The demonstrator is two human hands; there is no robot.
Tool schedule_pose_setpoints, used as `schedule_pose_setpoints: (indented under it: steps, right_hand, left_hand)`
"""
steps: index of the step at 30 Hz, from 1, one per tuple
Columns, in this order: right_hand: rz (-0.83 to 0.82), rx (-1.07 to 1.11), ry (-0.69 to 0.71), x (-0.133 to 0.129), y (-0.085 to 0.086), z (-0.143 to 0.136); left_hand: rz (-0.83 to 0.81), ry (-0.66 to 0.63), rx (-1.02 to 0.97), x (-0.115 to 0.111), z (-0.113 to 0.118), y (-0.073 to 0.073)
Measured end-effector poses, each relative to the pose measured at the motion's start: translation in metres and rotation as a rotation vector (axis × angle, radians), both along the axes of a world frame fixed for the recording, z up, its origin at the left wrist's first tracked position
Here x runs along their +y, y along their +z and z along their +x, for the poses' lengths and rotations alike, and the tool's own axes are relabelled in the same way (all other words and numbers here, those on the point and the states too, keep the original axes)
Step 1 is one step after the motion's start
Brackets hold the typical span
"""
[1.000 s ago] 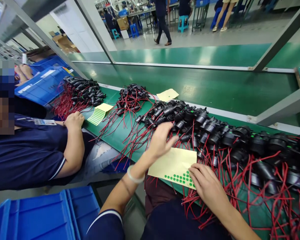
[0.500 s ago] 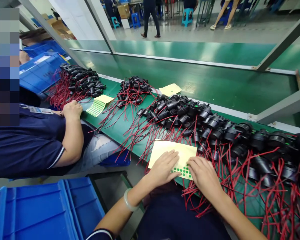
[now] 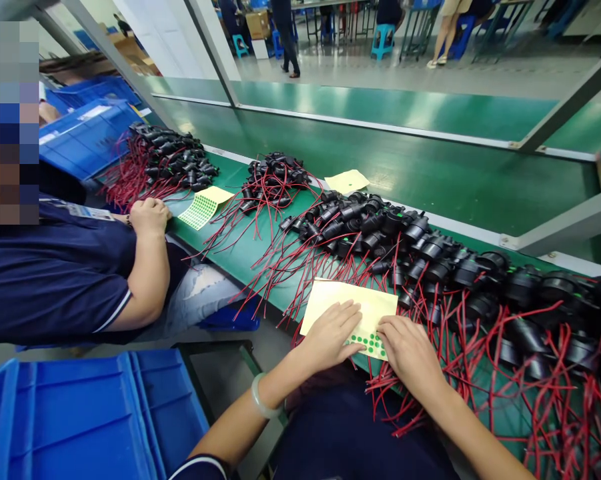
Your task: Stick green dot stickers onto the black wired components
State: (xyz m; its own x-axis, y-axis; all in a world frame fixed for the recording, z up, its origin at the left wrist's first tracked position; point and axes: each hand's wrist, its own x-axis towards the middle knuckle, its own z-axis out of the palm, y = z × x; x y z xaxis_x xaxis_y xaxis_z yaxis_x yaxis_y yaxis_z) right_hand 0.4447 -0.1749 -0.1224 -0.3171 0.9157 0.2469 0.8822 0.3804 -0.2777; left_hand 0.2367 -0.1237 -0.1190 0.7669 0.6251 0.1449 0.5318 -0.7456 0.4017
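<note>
A pale yellow sheet (image 3: pixel 353 300) with rows of green round stickers along its lower edge lies at the bench's near side. My left hand (image 3: pixel 333 335) rests flat on the sheet, its fingers stretched out and the thumb beside the stickers. At the sheet's right edge, my right hand (image 3: pixel 410 347) has its fingers curled together; whatever is between the fingertips is too small to tell. Behind the sheet, black cylindrical parts (image 3: pixel 375 223) with red wires are piled up. More red wires (image 3: pixel 460 347) spread around and under my right forearm.
A person's hand (image 3: pixel 150 217) rests on the bench at the left, near a sheet of green dots (image 3: pixel 199 211). Blue crates (image 3: pixel 80 420) stand lower left. Another yellow sheet (image 3: pixel 347 181) lies behind the parts. A metal frame post (image 3: pixel 567 87) rises at the right.
The view has shifted slightly, and the background walker has moved left. My hands keep nearly the same places on the sheet.
</note>
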Motion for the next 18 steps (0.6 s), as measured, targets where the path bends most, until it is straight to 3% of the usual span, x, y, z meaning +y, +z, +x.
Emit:
schedule_pose_setpoints:
  steps: [11,18]
  right_hand:
    - [-0.03,0.026,0.002,0.004,-0.002,0.001]
    - [0.074,0.118,0.11,0.007,-0.012,0.002]
  left_hand:
    - [-0.054,-0.008,0.004,0.002,-0.001,0.001]
    - [-0.099,-0.018,-0.046,0.0,-0.002,0.0]
